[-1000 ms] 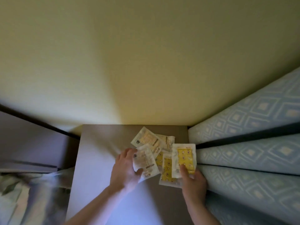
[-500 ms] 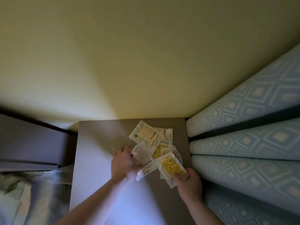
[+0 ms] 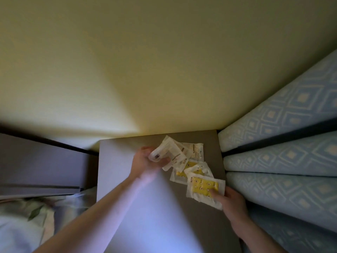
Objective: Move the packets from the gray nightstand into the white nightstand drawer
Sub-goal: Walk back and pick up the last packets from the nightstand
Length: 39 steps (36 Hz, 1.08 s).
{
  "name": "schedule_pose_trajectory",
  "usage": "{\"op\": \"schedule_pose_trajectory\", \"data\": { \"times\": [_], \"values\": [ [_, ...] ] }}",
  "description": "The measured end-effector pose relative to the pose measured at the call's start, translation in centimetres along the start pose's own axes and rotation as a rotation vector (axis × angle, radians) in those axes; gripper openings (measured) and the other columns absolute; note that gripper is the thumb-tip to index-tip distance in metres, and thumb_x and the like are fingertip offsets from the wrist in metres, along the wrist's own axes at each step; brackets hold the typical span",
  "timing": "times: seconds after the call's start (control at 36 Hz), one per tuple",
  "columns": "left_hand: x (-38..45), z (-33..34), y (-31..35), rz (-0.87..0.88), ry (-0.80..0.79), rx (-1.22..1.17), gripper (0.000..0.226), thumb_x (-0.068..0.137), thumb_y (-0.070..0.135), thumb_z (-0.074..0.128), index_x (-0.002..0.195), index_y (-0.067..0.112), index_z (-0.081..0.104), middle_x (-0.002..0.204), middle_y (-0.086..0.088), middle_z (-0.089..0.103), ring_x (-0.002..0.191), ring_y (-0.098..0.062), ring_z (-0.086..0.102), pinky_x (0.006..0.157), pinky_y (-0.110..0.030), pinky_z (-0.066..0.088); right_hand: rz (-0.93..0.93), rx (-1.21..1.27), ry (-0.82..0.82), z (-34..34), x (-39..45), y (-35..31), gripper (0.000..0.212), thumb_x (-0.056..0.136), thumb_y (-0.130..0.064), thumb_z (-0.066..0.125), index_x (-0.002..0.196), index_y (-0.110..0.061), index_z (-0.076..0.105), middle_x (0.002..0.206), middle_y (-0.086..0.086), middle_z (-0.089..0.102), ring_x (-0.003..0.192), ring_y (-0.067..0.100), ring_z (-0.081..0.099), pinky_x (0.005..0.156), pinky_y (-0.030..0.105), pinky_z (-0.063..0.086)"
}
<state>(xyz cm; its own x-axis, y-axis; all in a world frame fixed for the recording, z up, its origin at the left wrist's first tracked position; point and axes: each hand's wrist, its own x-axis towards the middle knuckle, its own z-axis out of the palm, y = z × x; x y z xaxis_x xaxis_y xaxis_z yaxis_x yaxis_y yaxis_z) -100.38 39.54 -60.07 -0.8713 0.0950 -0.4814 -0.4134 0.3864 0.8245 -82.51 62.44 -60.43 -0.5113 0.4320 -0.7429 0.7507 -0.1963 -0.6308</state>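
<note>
Several white and yellow packets lie on the top of the gray nightstand (image 3: 127, 189) near its right side. My left hand (image 3: 145, 165) is shut on a bunch of white packets (image 3: 168, 154) and lifts them a little off the top. My right hand (image 3: 231, 203) grips a yellow-printed packet (image 3: 204, 187) by its near corner, at the nightstand's right edge. More packets (image 3: 191, 167) lie between the two hands, and one white packet (image 3: 197, 150) lies behind them. The white nightstand drawer is not in view.
A stack of blue patterned cushions (image 3: 284, 161) presses against the nightstand's right side. A yellow-green wall (image 3: 145, 70) rises behind. A gray slab (image 3: 40, 167) stands at the left, with leaf-print bedding (image 3: 36, 212) below it.
My left hand has gathered more white packets and raised them. My right hand has drawn the yellow packet toward me and to the right.
</note>
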Motion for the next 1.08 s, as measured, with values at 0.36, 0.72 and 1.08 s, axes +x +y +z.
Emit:
{"op": "schedule_pose_trajectory", "data": {
  "times": [0.36,0.72,1.08],
  "values": [
    [2.8,2.6,1.3,-0.127,-0.079,0.429,0.043,0.074,0.043,0.085,0.105,0.021,0.066,0.098,-0.001,0.070,0.090,-0.026,0.069,0.073,-0.036,0.058,-0.131,-0.093,0.065,2.6,2.2,-1.7,0.008,0.091,-0.019,0.073,0.085,-0.023,0.077,0.078,-0.004,0.077,0.076,0.015,0.075,0.061,0.032,0.060],
    [0.4,-3.2,-3.9,-0.135,0.062,-0.061,0.049,0.074,-0.005,0.084,0.099,0.014,0.047,0.073,0.001,0.059,0.056,-0.002,0.061,0.055,-0.017,0.048,-0.066,-0.071,0.104,4.1,3.8,-3.0,0.030,0.083,-0.019,0.081,0.108,-0.025,0.065,0.101,-0.005,0.070,0.088,0.015,0.071,0.063,0.029,0.058],
    [-2.7,-8.6,-9.5,-0.166,0.113,0.125,0.036,0.065,0.037,0.085,0.062,0.024,0.053,0.077,-0.005,0.072,0.072,-0.021,0.066,0.068,-0.034,0.045,-0.070,-0.344,0.066,6.0,4.8,-3.4,0.011,0.086,-0.034,0.077,0.079,-0.027,0.073,0.081,-0.004,0.076,0.077,0.020,0.074,0.073,0.043,0.063]
  ]
}}
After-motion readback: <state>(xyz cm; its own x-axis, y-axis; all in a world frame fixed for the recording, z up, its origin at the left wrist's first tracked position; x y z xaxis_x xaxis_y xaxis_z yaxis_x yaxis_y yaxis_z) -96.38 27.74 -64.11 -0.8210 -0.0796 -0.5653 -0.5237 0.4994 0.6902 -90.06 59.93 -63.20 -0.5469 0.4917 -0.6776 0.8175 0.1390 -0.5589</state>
